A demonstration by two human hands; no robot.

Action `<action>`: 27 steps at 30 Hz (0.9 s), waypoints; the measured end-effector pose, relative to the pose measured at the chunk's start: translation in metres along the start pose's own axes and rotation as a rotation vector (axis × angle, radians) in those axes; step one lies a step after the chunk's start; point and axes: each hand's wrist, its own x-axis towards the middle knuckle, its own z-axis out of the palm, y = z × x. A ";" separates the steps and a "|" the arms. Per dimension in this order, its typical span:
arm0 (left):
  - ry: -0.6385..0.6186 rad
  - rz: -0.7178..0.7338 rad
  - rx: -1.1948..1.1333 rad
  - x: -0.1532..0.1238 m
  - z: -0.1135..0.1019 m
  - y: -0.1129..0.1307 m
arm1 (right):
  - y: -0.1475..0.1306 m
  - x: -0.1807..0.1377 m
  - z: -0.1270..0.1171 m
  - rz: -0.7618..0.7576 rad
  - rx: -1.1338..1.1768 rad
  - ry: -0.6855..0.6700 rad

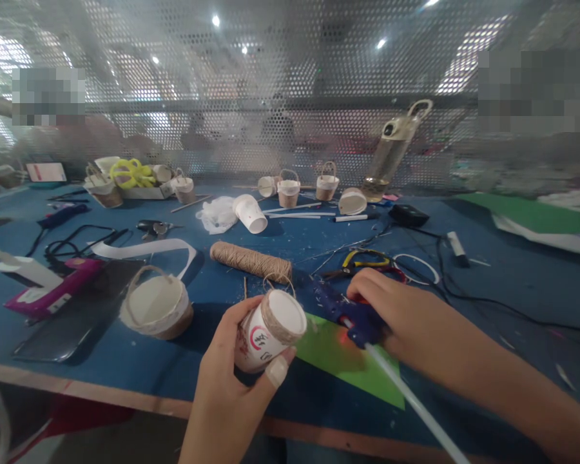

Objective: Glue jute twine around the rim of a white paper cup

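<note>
My left hand (232,380) is closed around a white paper cup (268,330) with red print. The cup is tipped on its side, its bottom toward me, and brown twine wraps that end with a small twine loop above it. My right hand (391,309) grips a blue hot glue gun (352,316) whose nozzle points left, close to the cup's twine band. A white glue stick (410,399) juts out of the gun's back toward me. Both hands hover over a green paper sheet (338,361) on the blue table (502,283).
A twine spool (251,261) lies behind the cup. A finished twine-wrapped cup basket (157,306) rests on a dark tablet at left, beside a pink device (58,290). Yellow-handled pliers (362,261), cables, several more cups, scissors and a bottle (394,151) lie farther back before a perforated screen.
</note>
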 end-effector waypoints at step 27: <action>0.050 -0.142 -0.235 -0.001 0.001 0.013 | -0.028 -0.010 0.010 -0.012 0.736 0.567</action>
